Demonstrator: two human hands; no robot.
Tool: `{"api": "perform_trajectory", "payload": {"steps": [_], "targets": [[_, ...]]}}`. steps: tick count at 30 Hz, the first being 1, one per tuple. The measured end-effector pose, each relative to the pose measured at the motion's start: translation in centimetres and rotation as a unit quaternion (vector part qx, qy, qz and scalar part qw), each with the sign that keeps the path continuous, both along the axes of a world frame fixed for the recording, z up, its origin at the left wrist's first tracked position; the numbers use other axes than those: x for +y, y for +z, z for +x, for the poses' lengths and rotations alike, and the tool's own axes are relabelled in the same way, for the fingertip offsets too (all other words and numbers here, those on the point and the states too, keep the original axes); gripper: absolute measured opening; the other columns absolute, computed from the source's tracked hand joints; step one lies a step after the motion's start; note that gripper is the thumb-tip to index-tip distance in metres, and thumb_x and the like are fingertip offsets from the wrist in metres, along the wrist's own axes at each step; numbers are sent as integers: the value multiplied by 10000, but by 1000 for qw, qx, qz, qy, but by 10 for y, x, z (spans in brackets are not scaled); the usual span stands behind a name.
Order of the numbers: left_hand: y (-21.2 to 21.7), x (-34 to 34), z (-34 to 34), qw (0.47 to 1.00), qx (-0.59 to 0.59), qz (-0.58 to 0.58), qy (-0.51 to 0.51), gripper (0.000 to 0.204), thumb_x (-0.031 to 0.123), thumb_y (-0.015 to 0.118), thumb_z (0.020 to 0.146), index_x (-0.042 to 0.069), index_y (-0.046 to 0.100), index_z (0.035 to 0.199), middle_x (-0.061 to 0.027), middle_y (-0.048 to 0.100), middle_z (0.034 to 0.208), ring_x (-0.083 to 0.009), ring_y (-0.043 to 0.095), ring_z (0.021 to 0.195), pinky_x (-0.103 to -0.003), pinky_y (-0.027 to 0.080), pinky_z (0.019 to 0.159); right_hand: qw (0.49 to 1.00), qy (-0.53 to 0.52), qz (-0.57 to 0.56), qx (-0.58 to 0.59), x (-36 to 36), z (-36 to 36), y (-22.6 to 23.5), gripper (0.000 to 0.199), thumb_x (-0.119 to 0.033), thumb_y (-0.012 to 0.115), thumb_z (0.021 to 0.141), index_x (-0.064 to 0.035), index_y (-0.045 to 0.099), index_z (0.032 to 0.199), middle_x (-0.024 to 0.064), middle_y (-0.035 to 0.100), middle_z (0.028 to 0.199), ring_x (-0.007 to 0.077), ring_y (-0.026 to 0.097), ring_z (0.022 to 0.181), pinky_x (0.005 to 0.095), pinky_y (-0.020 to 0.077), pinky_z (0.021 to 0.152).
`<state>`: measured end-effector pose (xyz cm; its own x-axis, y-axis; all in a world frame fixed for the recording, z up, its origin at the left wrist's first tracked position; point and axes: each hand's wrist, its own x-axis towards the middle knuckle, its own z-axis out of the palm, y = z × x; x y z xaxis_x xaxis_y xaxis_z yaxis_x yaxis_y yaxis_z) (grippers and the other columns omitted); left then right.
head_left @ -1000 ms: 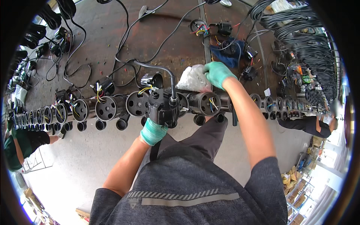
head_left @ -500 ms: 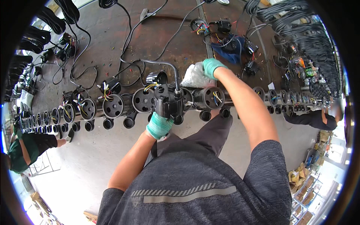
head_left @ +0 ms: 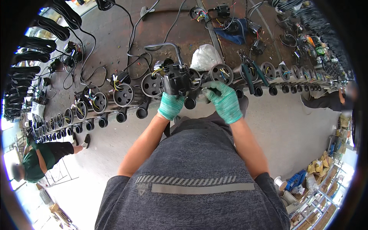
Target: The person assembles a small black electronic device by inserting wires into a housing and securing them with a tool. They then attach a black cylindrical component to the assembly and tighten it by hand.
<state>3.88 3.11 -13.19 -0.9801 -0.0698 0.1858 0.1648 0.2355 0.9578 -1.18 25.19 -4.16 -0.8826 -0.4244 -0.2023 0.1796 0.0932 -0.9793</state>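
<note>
A long row of round black motor housings point(head_left: 123, 94) runs along the near edge of the brown counter point(head_left: 115, 46), each with coloured wires showing at its face. Behind them, loose black cables point(head_left: 132, 36) snake over the top, and a crumpled clear plastic bag point(head_left: 205, 57) lies near a blue cloth point(head_left: 230, 35). Coils of black cable point(head_left: 34, 44) are stacked at the far left. Green-handled pliers point(head_left: 248, 78) rest across the row. On the pale floor point(head_left: 291, 126), a person in a green top point(head_left: 38, 161) crouches at lower left.
</note>
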Motion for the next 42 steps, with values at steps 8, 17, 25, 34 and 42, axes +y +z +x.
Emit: {"api": "perform_trajectory", "payload": {"steps": [8,17,25,34,42], "targets": [[12,2,3,998,-38,44,-3,446,-110,638,991,43,603,1409,-94,727,1266,-201,705,1105,-360,597,951,988,-72,60,122,-26,15,-46,187,-40,761,969,-32,753,1155,65,772,928,88,685,823,285,553,746],[1,-1,0,1000,0,-17,3,452,-77,673,984,44,595,1412,-88,713,1248,-190,688,1086,-355,596,924,990,-69,40,120,-29,12,-42,180,-53,767,975,-25,764,1153,54,778,938,90,680,817,278,547,742],[-20,-3,0,999,12,-38,10,482,-82,695,969,57,601,1421,-75,712,1256,-183,684,1094,-350,589,924,965,-33,173,194,-45,6,-24,161,-125,767,965,-14,772,1081,214,771,948,321,761,806,401,575,741],[11,-3,3,997,-70,18,2,460,-27,759,956,56,643,1393,-87,742,1256,-191,711,1092,-362,601,918,968,-9,182,172,-42,1,-43,248,-212,782,964,-7,748,1098,204,767,937,359,753,818,425,593,765],[20,-2,4,1000,-21,-13,14,462,6,788,931,58,648,1369,-113,751,1236,-254,726,1062,-394,596,915,742,-123,556,353,92,-70,20,873,-381,875,846,-116,489,1583,222,555,1514,449,558,1345,495,459,1160]]}}
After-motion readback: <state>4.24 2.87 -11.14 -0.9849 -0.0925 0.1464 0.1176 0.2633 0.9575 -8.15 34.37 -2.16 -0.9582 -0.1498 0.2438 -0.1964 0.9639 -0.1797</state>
